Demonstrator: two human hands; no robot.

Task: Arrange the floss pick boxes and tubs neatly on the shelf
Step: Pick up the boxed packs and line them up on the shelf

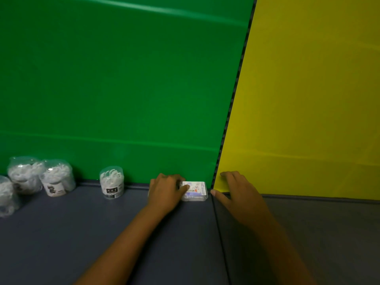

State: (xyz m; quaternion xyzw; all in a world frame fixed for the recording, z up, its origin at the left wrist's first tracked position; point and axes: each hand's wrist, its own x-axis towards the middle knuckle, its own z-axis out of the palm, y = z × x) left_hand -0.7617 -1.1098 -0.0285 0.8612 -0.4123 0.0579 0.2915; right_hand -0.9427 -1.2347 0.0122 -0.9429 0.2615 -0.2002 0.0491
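Head view: we see our left hand (164, 192) resting on a flat floss pick box (195, 191), thumb on its label, fingers curled over its left end. Box lies at the far edge of the grey shelf (102, 233), against the green back panel (123, 79), just left of the yellow panel (308, 99). Right hand (238, 190) rests open on the shelf, holding nothing. One tub (112, 182) stands left of the box; three more tubs (57, 177) cluster far left.

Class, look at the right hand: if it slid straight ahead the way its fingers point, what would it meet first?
Probably the yellow back panel. The right hand already has its fingertips at or near the panel's base, though depth is unclear.
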